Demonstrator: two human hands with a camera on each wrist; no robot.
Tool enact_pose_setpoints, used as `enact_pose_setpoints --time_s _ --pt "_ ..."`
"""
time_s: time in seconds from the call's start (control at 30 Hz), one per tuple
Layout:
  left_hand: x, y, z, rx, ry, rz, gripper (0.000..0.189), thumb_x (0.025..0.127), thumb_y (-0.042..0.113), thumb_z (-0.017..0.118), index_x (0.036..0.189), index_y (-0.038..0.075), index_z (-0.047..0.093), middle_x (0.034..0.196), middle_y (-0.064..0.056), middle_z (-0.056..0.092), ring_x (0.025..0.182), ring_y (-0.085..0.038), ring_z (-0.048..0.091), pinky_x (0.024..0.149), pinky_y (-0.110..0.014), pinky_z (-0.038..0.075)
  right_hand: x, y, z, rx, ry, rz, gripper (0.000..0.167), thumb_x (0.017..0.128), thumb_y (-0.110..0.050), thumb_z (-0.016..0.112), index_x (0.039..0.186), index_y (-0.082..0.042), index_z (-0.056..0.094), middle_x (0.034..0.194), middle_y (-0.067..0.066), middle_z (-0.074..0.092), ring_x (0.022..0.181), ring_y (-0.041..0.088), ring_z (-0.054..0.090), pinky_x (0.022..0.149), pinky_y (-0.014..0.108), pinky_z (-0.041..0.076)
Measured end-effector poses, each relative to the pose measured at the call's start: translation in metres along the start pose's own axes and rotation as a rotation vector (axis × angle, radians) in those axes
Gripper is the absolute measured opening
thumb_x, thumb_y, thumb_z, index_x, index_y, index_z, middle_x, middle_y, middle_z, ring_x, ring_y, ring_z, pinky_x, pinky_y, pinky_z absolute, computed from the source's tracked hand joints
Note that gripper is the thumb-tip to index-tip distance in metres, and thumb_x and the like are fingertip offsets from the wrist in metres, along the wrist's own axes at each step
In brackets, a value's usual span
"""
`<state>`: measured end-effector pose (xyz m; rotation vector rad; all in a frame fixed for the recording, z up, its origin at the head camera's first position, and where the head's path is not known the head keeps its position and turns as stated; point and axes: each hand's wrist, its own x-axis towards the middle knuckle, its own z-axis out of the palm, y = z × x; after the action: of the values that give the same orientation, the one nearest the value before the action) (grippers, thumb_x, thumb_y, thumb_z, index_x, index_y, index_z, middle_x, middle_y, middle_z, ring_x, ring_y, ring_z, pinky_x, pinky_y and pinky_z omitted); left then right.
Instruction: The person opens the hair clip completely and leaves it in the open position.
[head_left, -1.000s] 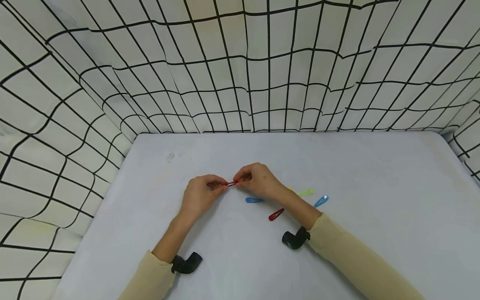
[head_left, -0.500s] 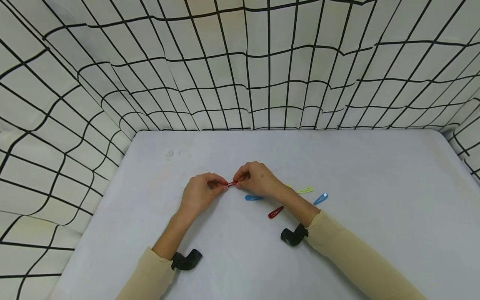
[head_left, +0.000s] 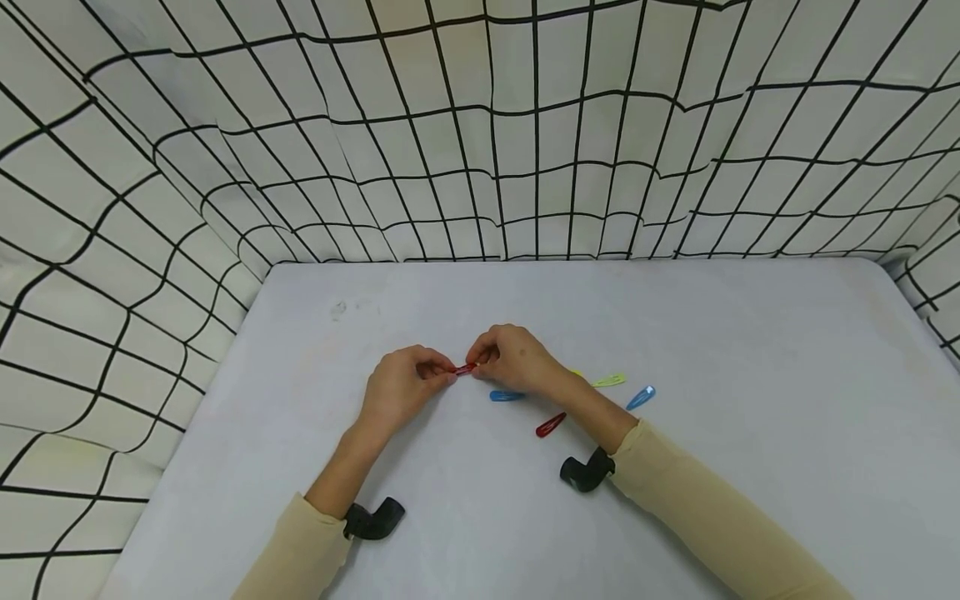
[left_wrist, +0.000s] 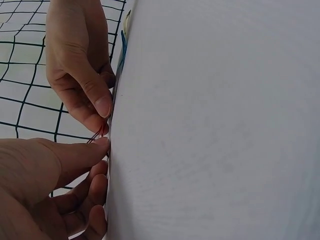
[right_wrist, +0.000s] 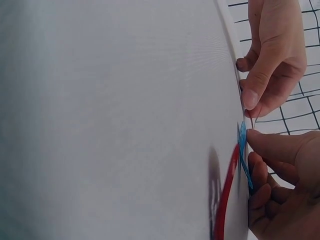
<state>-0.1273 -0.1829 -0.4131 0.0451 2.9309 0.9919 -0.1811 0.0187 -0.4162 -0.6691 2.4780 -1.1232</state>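
Note:
A red snap hair clip (head_left: 464, 370) is held over the white table between both hands. My left hand (head_left: 401, 387) pinches its left end with thumb and fingertips. The opposite end is pinched by my right hand (head_left: 519, 362), whose fingers hide part of it. In the left wrist view, thin red strips of the clip (left_wrist: 101, 131) show apart from each other between the fingertips. Below the right hand lies a blue hair clip (head_left: 507, 396). A second red hair clip (head_left: 551, 425) rests on the table beside the right forearm.
Beyond the right forearm lie a yellow-green hair clip (head_left: 609, 380) and another blue one (head_left: 641, 397), plus a partly hidden yellow piece (head_left: 576, 372). The white table (head_left: 750, 375) backs onto a white wall with black netting (head_left: 517, 167). Each wrist carries a black camera mount (head_left: 375, 520).
The held red clip has turned slightly and shows more of its red face. Both hands keep their pinch in nearly the same place. The head view has shifted a little.

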Motion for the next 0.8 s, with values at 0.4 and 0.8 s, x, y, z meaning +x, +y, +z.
enact_pose_setpoints --time_s 0.4,0.8 --pt "0.0006 0.0012 0.0005 0.014 -0.005 -0.002 0.01 0.089 0.018 0.084 0.098 0.015 0.081 0.085 -0.002 0.074 0.078 -0.015 0.065 0.068 -0.028 0.048 -0.0009 -0.0018 -0.0008 -0.013 -0.003 0.019 0.014 0.091 -0.012 0.08 0.105 -0.012 0.08 0.1 0.002 0.072 0.088 0.014 0.06 0.077 0.023 0.047" --pt "-0.0026 0.0019 -0.002 -0.016 0.021 0.001 0.015 0.088 0.016 0.083 0.103 0.016 0.08 0.089 -0.004 0.073 0.081 -0.017 0.065 0.069 -0.029 0.047 -0.0055 -0.0036 -0.0092 0.006 -0.029 -0.024 0.02 0.092 -0.013 0.078 0.112 -0.01 0.076 0.105 0.003 0.071 0.096 0.016 0.061 0.088 0.027 0.052"
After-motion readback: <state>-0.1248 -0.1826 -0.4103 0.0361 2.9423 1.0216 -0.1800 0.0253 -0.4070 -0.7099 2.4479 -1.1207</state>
